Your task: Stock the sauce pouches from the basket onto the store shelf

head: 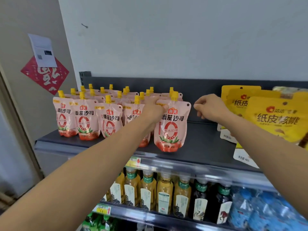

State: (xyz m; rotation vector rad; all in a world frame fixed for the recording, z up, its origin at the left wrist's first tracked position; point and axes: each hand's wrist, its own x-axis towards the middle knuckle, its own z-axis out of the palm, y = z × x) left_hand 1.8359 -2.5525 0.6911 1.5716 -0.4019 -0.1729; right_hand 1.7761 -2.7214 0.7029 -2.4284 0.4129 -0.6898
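Head-camera view from a store aisle: two bare forearms reach up and forward over the lower racks toward the top shelf (205,144), a dark grey deck with a clear price rail along its front edge. Nearest the camera, below that rail, stand rows of amber tea bottles (148,189), darker bottles (200,197) and blue water bottles (260,207), with yellow price tags (101,209) on the rails. On the top shelf's front edge, the left hand (154,109) is closed around the upper left corner of a pink tomato sauce pouch (171,124), which stands upright on its base, its yellow cap (174,95) rising just past the knuckles. Well apart to the right of that pouch, the right hand (210,107) hangs in the air above bare shelf with its fingers loosely curled and holding nothing. To the left and behind, a crowd of matching pink pouches (83,117) stands several rows deep, yellow spouts up, filling the left part of the shelf back to its dark rear panel. At the right end, yellow walnut snack bags (275,120) lean forward in a stack. Farther back, a pale wall rises above the shelf, and on the left a red paper ornament (45,75) hangs beneath a white printed sheet (43,50). No basket is in view.
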